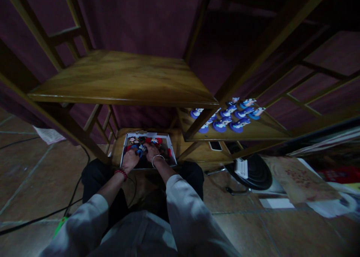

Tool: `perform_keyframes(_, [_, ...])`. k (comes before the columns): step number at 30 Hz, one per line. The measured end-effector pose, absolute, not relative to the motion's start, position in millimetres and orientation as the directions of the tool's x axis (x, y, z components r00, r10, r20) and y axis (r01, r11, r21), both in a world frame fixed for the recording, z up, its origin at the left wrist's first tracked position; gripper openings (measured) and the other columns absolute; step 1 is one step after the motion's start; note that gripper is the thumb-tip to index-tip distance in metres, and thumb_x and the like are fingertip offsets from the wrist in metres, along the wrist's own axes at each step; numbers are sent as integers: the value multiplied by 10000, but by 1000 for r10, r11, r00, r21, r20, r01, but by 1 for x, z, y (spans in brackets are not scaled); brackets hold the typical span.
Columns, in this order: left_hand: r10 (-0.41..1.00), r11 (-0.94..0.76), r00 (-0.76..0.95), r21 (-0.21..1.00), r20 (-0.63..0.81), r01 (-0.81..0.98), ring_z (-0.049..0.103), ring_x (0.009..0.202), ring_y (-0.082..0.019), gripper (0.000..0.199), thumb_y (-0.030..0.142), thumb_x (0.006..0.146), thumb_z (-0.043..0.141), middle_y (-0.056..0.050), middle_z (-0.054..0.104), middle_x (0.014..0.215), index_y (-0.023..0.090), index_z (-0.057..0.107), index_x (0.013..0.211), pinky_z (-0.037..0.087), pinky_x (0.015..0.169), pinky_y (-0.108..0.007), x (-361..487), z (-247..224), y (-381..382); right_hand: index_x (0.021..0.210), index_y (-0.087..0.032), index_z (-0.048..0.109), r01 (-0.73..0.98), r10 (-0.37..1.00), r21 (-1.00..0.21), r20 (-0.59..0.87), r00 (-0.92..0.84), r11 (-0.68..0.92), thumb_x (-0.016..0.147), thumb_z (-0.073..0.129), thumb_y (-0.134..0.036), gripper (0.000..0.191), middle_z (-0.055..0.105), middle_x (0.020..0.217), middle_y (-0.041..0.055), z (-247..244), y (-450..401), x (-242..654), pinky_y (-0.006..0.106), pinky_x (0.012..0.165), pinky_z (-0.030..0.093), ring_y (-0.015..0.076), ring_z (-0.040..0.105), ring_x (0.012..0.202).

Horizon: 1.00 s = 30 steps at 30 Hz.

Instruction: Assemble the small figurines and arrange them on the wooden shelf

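A shallow white cardboard box (170,148) sits on the lowest shelf and holds several small figurines, mostly red and dark. My left hand (131,159) is inside its left part, fingers closed on a small figurine with blue on it (136,148). From the right, my right hand (152,152) reaches in with its fingers bent and pressed to the same figurine. Dim light and the hands hide much of its shape. Other figurines (155,140) lie behind my hands, along the box's far side.
Several purple-and-blue figurines (222,124) stand on a higher shelf (270,131) to the right. Below them lies a phone (215,146). A wooden shelf board (126,77) overhangs the box. A black round stool seat (257,170) is at right; black cables (42,216) cross the floor.
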State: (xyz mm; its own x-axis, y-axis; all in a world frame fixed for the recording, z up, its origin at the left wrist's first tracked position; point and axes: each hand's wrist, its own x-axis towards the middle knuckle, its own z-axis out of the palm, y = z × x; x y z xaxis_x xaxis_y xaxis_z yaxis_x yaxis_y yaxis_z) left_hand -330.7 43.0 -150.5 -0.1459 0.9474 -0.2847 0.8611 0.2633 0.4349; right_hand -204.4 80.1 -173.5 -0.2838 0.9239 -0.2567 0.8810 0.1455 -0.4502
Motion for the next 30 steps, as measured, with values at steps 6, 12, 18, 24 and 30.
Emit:
perform_keyframes(6, [945, 173, -36, 405, -325, 898, 616, 912, -249, 305, 197, 787, 405, -152, 662, 952, 171, 629, 992, 439, 793, -325, -329, -155, 43, 1140, -251, 491, 841, 921, -517, -228, -316, 160, 740, 542, -147, 416, 509, 1165, 58, -179, 81, -204, 248, 854, 398, 156, 529, 1013])
perform_keyframes(12, [949, 168, -28, 427, -314, 889, 613, 915, -250, 306, 189, 786, 403, -152, 660, 948, 171, 628, 992, 433, 796, -325, -328, -159, 42, 1062, -224, 509, 814, 927, -562, -207, -313, 150, 747, 515, -116, 333, 611, 1028, 31, -185, 80, -206, 254, 834, 406, 143, 561, 949])
perform_keyframes(18, [955, 165, -32, 439, -295, 883, 608, 930, -243, 297, 171, 785, 421, -140, 661, 950, 178, 622, 1004, 426, 802, -314, -329, -158, 42, 1043, -196, 527, 822, 936, -553, -204, -288, 133, 751, 529, -155, 296, 626, 1031, 56, -185, 81, -204, 257, 846, 413, 151, 568, 962])
perform_keyframes(24, [959, 208, -107, 397, -261, 894, 617, 912, -248, 308, 170, 802, 393, -147, 664, 944, 184, 611, 1018, 440, 769, -322, -329, -154, 41, 1120, -209, 523, 858, 948, -506, -218, -230, 91, 762, 536, -243, 359, 631, 1055, 48, -180, 80, -197, 260, 863, 418, 157, 578, 973])
perform_keyframes(30, [952, 253, -156, 390, -265, 885, 616, 919, -255, 327, 243, 809, 404, -145, 666, 954, 194, 587, 1075, 443, 749, -316, -330, -148, 43, 1085, -235, 578, 807, 945, -589, -236, -225, 45, 775, 520, -213, 317, 654, 1030, 1, -176, 81, -187, 219, 848, 441, 112, 597, 932])
